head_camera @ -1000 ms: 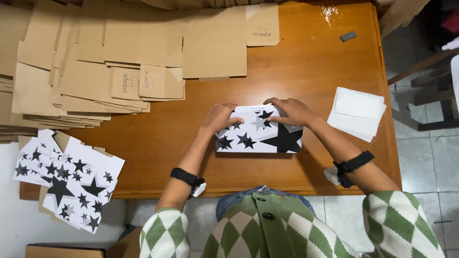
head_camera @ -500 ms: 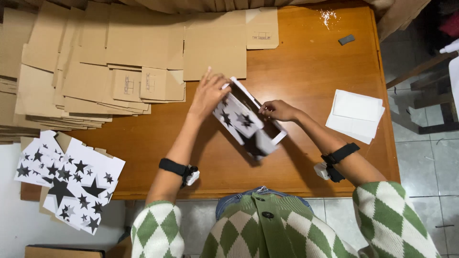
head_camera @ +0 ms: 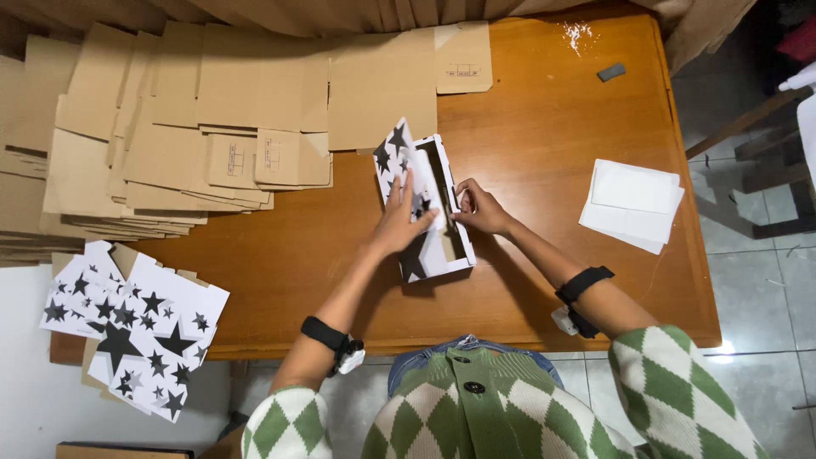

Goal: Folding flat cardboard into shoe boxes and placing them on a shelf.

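A: The star-printed box (head_camera: 425, 208) is lying near the middle of the wooden table (head_camera: 544, 153), turned so its long side is running away from the person. Its open top is showing a brown cardboard inside, but I am not making out anything in it; the inner space is narrow and partly shaded.

B: What are the hands doing with it?

A: The left hand (head_camera: 399, 223) is pressing flat on the white star-printed side, fingers spread and not curled around anything. The right hand (head_camera: 480, 208) is pinching the box's right wall at the rim with its fingertips. How far those fingertips are reaching inside is hidden by the wall.

B: What else is getting cut off?

A: The stacks of flat brown cardboard blanks (head_camera: 153, 161) are running off the left and top edges, so their full extent is not showing. The pile of flat star-printed sheets (head_camera: 127, 327) is hanging over the table's near left corner. Print on a few blanks is too small to read.

B: And on the right?

A: A small stack of white sheets (head_camera: 633, 204) is sitting well apart from the box, and a small grey object (head_camera: 610, 72) is lying near the far edge; what it is I cannot tell.
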